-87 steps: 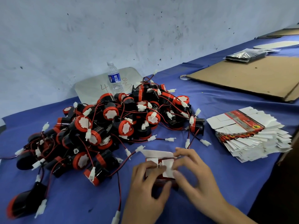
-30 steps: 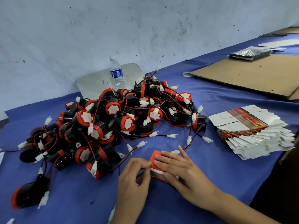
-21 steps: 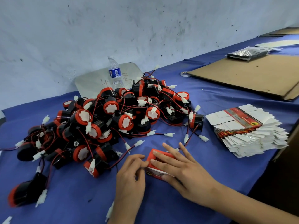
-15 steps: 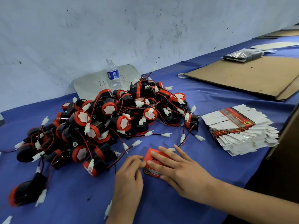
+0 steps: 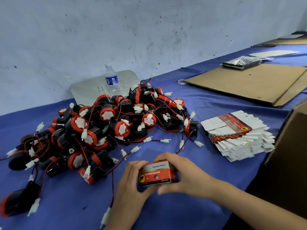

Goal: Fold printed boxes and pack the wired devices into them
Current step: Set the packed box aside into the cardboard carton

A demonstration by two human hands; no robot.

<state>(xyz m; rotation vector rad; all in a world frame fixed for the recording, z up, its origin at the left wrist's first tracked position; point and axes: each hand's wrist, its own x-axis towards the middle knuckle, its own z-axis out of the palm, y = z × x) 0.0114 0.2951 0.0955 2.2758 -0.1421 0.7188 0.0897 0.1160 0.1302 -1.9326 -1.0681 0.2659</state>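
- You grip one closed box (image 5: 157, 174) between your left hand (image 5: 131, 178) and right hand (image 5: 186, 175).
- Left to do, it seems: a heap of devices (image 5: 103, 130) and a stack of flat boxes (image 5: 239, 135).

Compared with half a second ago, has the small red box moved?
Yes. The red box has been tilted up and drawn slightly toward the person, away from the device pile.

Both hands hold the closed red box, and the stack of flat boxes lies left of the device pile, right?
No. The head view shows the stack of flat boxes right of the device pile. The left hand and right hand hold the red box.
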